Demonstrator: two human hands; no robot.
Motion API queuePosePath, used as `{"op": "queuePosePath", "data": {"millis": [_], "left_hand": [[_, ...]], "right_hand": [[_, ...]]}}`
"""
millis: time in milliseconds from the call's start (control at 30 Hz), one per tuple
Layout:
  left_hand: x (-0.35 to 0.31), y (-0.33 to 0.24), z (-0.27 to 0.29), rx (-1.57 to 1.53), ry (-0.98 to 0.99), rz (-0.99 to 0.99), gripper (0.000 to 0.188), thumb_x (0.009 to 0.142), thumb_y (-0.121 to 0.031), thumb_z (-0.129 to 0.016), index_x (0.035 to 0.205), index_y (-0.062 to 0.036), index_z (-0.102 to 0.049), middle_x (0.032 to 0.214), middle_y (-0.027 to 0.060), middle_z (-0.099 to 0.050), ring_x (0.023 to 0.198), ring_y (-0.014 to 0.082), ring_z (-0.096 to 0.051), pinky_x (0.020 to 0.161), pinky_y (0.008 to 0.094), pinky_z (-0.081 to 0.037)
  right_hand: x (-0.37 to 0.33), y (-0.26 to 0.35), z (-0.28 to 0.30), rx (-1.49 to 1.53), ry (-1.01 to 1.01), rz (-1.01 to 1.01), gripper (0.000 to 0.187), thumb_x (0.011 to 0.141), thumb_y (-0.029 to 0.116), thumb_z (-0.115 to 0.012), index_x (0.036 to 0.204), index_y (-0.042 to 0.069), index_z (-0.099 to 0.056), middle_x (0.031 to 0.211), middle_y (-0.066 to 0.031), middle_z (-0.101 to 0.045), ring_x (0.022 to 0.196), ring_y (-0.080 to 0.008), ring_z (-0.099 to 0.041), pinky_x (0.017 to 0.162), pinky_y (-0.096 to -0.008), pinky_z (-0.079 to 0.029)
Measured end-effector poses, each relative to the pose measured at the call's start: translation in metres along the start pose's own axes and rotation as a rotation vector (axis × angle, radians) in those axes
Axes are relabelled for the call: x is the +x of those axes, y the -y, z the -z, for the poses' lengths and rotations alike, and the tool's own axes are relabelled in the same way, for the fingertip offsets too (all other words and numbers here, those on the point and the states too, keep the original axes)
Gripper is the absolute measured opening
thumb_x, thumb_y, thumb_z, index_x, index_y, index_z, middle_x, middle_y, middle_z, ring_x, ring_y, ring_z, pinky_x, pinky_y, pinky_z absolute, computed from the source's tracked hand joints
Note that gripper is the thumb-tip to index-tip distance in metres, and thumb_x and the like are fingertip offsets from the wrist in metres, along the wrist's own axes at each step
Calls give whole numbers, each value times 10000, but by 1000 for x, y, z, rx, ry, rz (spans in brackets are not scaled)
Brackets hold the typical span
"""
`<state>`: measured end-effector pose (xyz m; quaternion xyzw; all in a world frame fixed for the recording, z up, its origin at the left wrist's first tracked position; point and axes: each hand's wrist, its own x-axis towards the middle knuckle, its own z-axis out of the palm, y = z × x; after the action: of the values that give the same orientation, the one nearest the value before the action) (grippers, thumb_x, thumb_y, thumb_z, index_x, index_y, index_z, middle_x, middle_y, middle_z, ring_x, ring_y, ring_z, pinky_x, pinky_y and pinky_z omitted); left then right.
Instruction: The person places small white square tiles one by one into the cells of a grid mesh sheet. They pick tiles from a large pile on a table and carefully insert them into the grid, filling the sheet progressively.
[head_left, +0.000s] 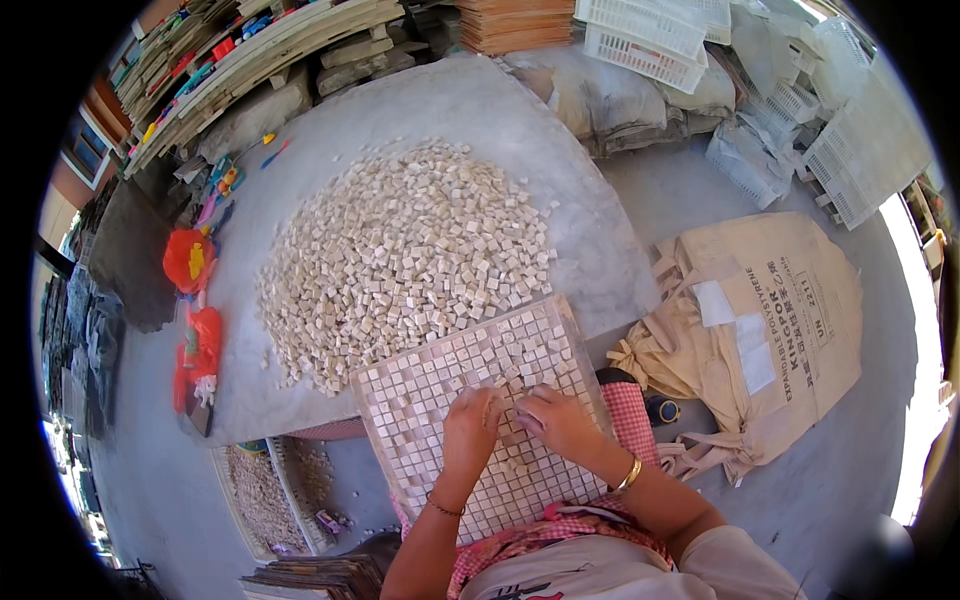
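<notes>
While both your hands hover low over the middle of the tray (579,352), your left hand (472,420) has its fingers curled in and your right hand (560,418) is bent the same way, just beside it and slightly apart. Can't tell if either one is pinching a tile, the fingertips are too small and covered.

Progress-wise, I'd call it well along but not finished. Most of the slots toward the left and near side look filled with pale tiles, while darker gaps show around your hands and up toward the far side, and a bunch of loose tiles (530,348) sit crooked on top there. Those bits look like what's left.

The tray lies between your lap and the table (360,110), its far end by the table's near edge. It's skewed: the far edge slants so the right corner points furthest from you. Looks nearly square and your clothes hide the near edge, so no long axis I'd swear to.

Past it there's a big tile pile (420,250), so you've got plenty of stock.
</notes>
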<state>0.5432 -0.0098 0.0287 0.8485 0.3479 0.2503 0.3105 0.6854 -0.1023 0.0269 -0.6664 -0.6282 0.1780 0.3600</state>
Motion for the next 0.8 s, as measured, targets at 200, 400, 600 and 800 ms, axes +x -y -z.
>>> {"op": "queuePosePath", "data": {"millis": [200, 400, 600, 800], "left_hand": [[10, 13, 18, -39, -31, 165, 226, 747, -24, -655, 962, -32, -586, 790, 145, -568, 757, 319, -576, 661, 421, -461], [19, 18, 11, 68, -33, 105, 231, 719, -10, -669, 925, -22, -565, 809, 148, -574, 770, 344, -562, 669, 435, -460], [24, 20, 18, -10, -42, 167, 243, 707, -17, -674, 925, -23, -567, 815, 146, -576, 777, 345, -559, 666, 432, -457], [21, 25, 21, 5, -111, 117, 205, 727, -12, -653, 911, -24, -565, 806, 137, -566, 773, 346, -558, 665, 431, -457]], "right_hand": [[42, -3, 13, -123, 13, 54, 145, 800, 143, -610, 931, 89, -579, 810, -80, -550, 679, -291, -586, 578, -380, -486], [56, -13, 3, -162, 78, 135, 104, 809, 153, -579, 887, 85, -569, 791, -80, -534, 672, -292, -585, 572, -395, -480], [68, -5, 3, -223, 189, 102, 113, 805, 171, -598, 880, 87, -592, 833, -68, -563, 763, -278, -609, 617, -379, -497], [65, -7, 8, -158, 264, 144, 116, 818, 162, -545, 828, 55, -588, 845, -113, -571, 769, -309, -606, 656, -400, -499]]}}
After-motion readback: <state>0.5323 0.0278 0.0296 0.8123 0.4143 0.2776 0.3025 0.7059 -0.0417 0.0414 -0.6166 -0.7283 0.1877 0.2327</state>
